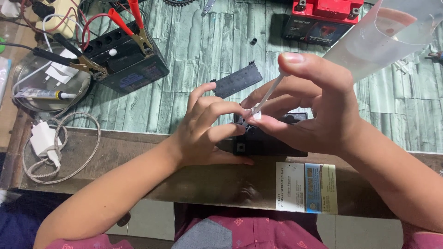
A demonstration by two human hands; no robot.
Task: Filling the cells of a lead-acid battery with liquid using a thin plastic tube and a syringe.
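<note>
1. right hand (318, 108): pinches a thin white tube (269, 94) between thumb and fingers, its lower tip at the top of a small black battery (272, 143).
2. left hand (207, 129): fingers curled onto the battery's left top edge, steadying it (not fully closed around it).
3. small black battery: sits at the near edge of the green patterned table (203, 41), under both hands.
4. loose black cover strip (237, 79): lies just behind the hands.
5. second black battery (131, 62): far left, with clamps attached.
6. red battery (323, 18): at the far edge.
</note>
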